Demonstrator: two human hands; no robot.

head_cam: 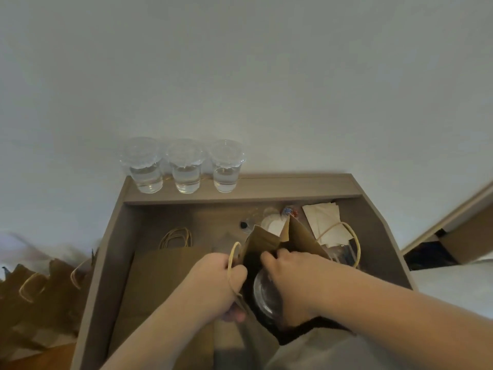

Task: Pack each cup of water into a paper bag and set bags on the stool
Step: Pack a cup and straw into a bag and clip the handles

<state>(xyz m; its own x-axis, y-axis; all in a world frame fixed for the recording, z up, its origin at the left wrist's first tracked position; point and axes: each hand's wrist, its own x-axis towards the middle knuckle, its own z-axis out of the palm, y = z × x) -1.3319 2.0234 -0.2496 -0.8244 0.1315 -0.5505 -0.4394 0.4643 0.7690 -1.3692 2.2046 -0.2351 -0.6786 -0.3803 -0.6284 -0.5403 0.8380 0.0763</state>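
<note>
**Cup going into the bag, both my hands on it**

The cup sits inside the mouth of the open paper bag. Only its clear lid and rim show, down in the dark of the bag. It lies right under my right hand, against the palm. That hand reaches into the bag from the right, with its fingers curled over the far side of the rim, so it has hold of the cup at the top. The cup's lower part is hidden by the bag.

My left hand is just to the left of the cup, outside the bag. It is closed on the bag's left edge, pinching the paper, and one rope handle loops over its back. The bag's other handle stands up on the right side.

The bag stands on the bench, partly on a pile of flat bags that lies to the left under my forearm. Behind the bag are some white napkins and a few small bits I cannot make out.

At the back, on the ledge against the wall, three more cups of water stand in a row, each with a lid on, well apart from my hands.

Off the bench's left side several brown bags with handles stand close together, blurred; what they rest on I cannot tell.
</note>
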